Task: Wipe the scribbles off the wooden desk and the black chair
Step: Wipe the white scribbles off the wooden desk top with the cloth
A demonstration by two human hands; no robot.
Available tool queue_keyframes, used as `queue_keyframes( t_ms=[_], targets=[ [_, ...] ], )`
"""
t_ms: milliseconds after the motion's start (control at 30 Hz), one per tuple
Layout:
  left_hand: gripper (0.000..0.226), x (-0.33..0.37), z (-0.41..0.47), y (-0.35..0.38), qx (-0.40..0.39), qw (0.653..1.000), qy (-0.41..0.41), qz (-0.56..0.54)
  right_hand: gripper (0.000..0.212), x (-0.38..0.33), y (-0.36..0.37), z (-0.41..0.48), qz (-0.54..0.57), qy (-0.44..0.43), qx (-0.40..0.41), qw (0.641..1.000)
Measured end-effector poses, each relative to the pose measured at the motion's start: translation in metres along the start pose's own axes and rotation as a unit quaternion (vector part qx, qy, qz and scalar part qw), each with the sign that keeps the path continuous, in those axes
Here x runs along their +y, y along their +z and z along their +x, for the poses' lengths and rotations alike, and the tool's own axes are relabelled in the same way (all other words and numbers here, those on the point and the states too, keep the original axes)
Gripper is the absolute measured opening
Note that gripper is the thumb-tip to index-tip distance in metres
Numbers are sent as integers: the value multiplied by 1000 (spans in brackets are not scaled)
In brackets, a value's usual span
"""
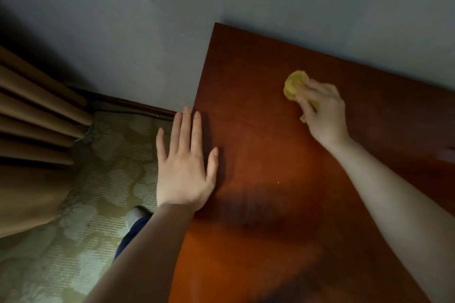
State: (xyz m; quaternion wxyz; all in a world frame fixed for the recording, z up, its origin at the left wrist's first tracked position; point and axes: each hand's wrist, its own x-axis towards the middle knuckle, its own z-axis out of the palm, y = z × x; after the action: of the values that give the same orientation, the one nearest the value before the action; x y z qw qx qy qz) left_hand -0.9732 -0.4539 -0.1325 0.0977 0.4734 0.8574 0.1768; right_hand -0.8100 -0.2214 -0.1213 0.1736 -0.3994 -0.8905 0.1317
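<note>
The right hand (322,110) grips a yellow cloth (294,83) pressed to the counter (258,155) at 2 o'clock. The left hand (184,162) lies flat, fingers straight, at its 9 o'clock edge. No scribbles show on the visible wood. The chair is out of view and probably still to do.

Forearms (147,253) bare behind left hand (183,167) and right hand (322,110) — below left hand, navy trouser leg (130,236), white sock or shoe (134,216).
</note>
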Motion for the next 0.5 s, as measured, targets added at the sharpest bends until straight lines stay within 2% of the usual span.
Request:
queue_keyframes(
  t_ms=[233,500],
  targets=[
    [65,-1,0,1,-1,1000,0,-1,34,-26,38,84,-33,87,41,995],
    [64,-2,2,2,-3,999,-10,42,37,-101,77,126,-29,44,-4,999]
  ],
)
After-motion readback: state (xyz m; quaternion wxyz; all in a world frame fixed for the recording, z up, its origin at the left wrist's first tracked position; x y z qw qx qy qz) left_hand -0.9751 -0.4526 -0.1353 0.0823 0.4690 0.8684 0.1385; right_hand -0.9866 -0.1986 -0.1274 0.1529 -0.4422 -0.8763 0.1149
